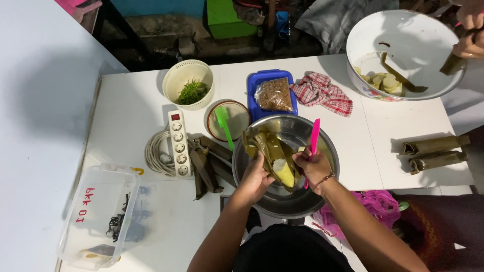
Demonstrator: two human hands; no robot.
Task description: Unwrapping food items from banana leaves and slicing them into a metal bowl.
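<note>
A steel bowl (297,201) sits at the table's near edge. Over it my left hand (257,177) holds an opened banana-leaf wrap (267,148) with a pale yellow rice cake (283,170) showing inside. My right hand (313,166) grips a pink spatula (314,135) upright and also touches the leaf at the cake. Both hands meet above the middle of the bowl.
A heap of empty leaf strips (206,163), a power strip (177,142) with coiled cable, a plate with a green spatula (224,123), a basket of greens (189,83), a blue tray (259,83), a checked cloth (322,90). Another person's hands (471,35) work over a white basin (403,30). Two wrapped rolls (433,151) lie right. Clear box (98,216) near left.
</note>
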